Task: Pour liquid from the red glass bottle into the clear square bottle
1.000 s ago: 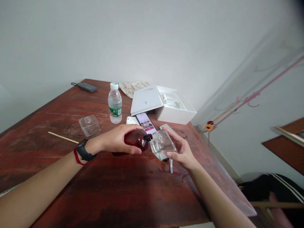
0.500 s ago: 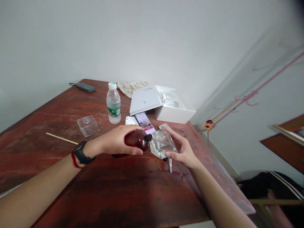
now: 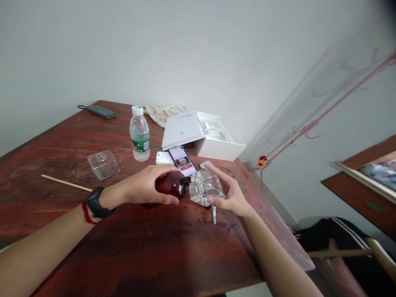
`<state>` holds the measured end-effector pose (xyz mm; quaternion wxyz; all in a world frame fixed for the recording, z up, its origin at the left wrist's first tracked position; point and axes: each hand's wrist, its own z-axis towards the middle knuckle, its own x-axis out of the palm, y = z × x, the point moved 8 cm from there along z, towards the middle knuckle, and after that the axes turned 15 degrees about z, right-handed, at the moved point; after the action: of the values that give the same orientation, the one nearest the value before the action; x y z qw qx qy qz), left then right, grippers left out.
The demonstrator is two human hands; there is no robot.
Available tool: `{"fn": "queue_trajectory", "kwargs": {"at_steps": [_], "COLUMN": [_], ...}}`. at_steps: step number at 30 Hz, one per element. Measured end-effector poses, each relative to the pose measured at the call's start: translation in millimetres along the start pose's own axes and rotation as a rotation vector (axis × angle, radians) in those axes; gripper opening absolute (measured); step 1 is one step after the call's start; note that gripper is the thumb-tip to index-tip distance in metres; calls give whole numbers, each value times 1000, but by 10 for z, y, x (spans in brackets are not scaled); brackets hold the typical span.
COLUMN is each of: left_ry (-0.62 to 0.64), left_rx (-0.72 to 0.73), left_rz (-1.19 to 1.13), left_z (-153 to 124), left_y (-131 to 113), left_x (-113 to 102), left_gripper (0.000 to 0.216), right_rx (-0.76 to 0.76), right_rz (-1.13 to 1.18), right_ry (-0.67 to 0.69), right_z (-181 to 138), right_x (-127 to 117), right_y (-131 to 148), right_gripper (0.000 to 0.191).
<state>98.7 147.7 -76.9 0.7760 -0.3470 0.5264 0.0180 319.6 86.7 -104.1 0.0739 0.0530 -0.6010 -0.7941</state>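
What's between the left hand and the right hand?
In the head view, the brown bottle in the left hand and a clear bottle in the right hand.

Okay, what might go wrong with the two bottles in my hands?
The brown bottle in your left hand is tilted toward the clear bottle and might drip outside it. The phone lies just beyond and might get splashed. The clear bottle looks smooth and might slip from your right hand.

A black, watch-like band (image 3: 99,203) circles the left wrist (image 3: 109,198), broader than the thin red cord (image 3: 86,213) beside it on the elbow side. Both forearms (image 3: 275,251) are bare as far as they show, and so are the left hand (image 3: 145,185) and right hand (image 3: 233,198).
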Motion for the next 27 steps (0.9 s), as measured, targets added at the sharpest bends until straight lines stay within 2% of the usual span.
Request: {"fn": "queue_trajectory", "kwargs": {"at_steps": [11, 27], "left_ry": [-3, 5], "left_rx": [8, 20], "left_rz": [-26, -20], "left_z": [12, 21], "left_y": [26, 28], "left_x": [26, 46], "left_gripper": [72, 73], "right_rx": [-26, -54], "right_rz": [-32, -112], "right_ry": [-18, 44], "right_z": [5, 4], "right_x": [-3, -11], "right_y": [23, 56], "right_gripper": [84, 80]}}
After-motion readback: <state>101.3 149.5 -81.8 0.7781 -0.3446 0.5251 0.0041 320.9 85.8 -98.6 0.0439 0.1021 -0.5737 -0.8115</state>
